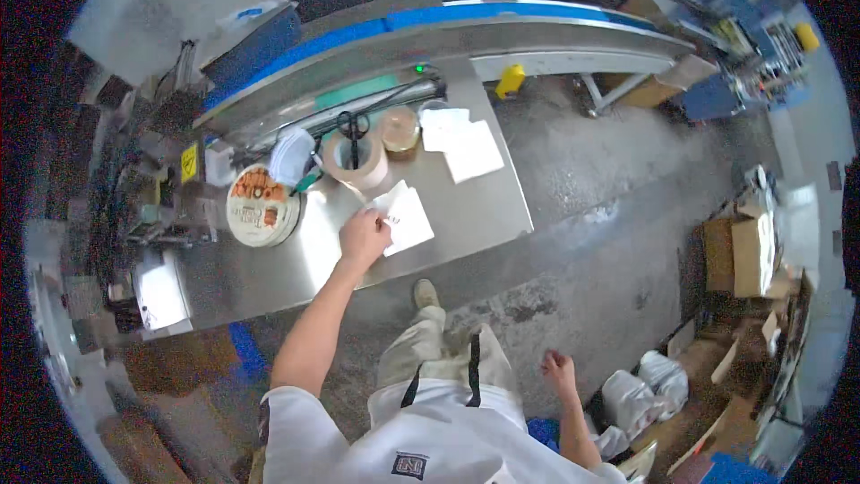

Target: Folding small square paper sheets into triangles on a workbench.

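Note:
My left hand [364,238] reaches over the metal table and rests at the left edge of the white paper [408,220], its fingers curled inward. Whether they grip anything is hidden. Beyond it stand a wide tape roll [375,170] with black-handled scissors [353,128] upright in its core, and a brown tape roll [400,132]. A round tin [262,206] with a printed lid lies to the left. Low at my right side, away from the table, hangs my right hand [559,371], its fingers loosely closed and nothing visible in them.
Other white sheets [471,151] lie near the right end of the table [484,206]. A conveyor with a blue edge [358,33] runs behind it. Cardboard boxes [751,255] and white plastic bags [640,385] stand on the right, across the grey floor [591,188].

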Motion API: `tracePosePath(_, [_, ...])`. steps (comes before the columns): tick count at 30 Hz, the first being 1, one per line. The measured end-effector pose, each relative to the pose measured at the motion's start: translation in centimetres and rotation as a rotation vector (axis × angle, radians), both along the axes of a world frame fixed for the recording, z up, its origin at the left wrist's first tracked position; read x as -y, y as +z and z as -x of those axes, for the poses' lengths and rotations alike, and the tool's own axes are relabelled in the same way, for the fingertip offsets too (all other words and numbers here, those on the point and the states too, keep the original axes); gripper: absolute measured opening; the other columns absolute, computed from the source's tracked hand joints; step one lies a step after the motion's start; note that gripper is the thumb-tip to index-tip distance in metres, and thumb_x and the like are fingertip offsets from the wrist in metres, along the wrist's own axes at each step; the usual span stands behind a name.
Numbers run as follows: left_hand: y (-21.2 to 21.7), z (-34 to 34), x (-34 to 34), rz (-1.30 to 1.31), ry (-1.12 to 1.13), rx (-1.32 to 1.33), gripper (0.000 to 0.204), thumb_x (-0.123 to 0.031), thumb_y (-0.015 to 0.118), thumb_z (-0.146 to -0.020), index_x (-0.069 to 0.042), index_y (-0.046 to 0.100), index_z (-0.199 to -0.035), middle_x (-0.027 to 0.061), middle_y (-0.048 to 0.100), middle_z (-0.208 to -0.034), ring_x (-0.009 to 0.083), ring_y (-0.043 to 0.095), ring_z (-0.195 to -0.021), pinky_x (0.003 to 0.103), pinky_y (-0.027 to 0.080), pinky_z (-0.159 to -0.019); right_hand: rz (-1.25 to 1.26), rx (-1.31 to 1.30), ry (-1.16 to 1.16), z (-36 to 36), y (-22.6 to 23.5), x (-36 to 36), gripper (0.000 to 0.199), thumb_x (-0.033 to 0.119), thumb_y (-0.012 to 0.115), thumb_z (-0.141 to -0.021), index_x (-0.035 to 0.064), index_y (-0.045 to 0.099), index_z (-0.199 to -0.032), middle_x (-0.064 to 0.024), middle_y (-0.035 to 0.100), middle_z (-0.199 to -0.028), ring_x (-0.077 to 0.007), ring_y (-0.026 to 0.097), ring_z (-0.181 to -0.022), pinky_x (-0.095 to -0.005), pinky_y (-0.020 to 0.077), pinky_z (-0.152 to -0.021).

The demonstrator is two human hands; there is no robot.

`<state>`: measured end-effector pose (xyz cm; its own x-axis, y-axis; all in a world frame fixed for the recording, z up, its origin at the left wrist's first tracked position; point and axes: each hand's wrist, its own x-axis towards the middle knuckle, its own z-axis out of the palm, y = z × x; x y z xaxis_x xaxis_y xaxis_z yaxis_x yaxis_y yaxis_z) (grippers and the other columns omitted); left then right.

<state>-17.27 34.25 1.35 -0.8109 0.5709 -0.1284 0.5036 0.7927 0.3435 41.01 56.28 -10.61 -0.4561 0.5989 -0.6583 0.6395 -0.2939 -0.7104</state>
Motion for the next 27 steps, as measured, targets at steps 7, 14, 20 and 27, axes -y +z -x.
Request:
tracePosePath(7, [4.3, 0.3, 1.9, -0.736, 0.208, 0.781, 0.013, -0.007, 0.063, -0.085, 0.000, 0.068, -0.095, 0.0040, 0.069, -0.089, 0.0101, 0.063, -0.084, 0.026, 0.050, -0.077, -0.371, -0.300, 0.575, 34.7, 15.3, -3.4, 0.045, 0.020, 0.071, -0.088, 0.0041, 0.058, -0.128, -0.0116, 0.058, -0.124, -0.0197, 0.062, -0.102, -0.0330, 0.0497, -0.090])
tracePosePath(14, [8.9, -3.7, 1.1, -0.949, 0.402, 1.228, 0.016, -0.010, 0.063, -0.090, -0.002, 0.068, -0.103, 0.0024, 0.069, -0.094, 0.0103, 0.064, -0.087, 0.026, 0.051, -0.080, -0.098, -0.837, 1.059, 52.6, 22.0, -3.6, 0.047, 0.015, 0.076, -0.083, 0.0034, 0.061, -0.126, -0.0084, 0.064, -0.118, -0.0168, 0.061, -0.107, -0.0326, 0.0486, -0.096])
tracePosePath(20, [9.3, -7.4, 1.0, -1.445, 0.837, 1.220, 0.061, -0.051, 0.043, -0.100, 0.000, 0.051, -0.134, 0.0123, 0.061, -0.128, 0.0224, 0.063, -0.111, 0.042, 0.051, -0.094, 0.135, -0.440, 1.086, 53.9, 22.5, -3.0, 0.018, 0.017, 0.068, -0.093, -0.0009, 0.066, -0.096, -0.0008, 0.066, -0.079, -0.0053, 0.060, -0.072, -0.0233, 0.0485, -0.061])
tracePosePath(27, [15.6, -10.6, 0.6, -1.096, 0.872, 0.599, 0.029, -0.022, 0.061, -0.098, 0.002, 0.065, -0.114, -0.0028, 0.065, -0.091, 0.0053, 0.057, -0.082, 0.023, 0.048, -0.071, 0.137, -0.538, 1.121, 53.3, 23.7, -2.4, 0.041, 0.018, 0.077, -0.084, 0.0000, 0.061, -0.117, -0.0073, 0.067, -0.095, -0.0151, 0.066, -0.085, -0.0293, 0.0548, -0.071])
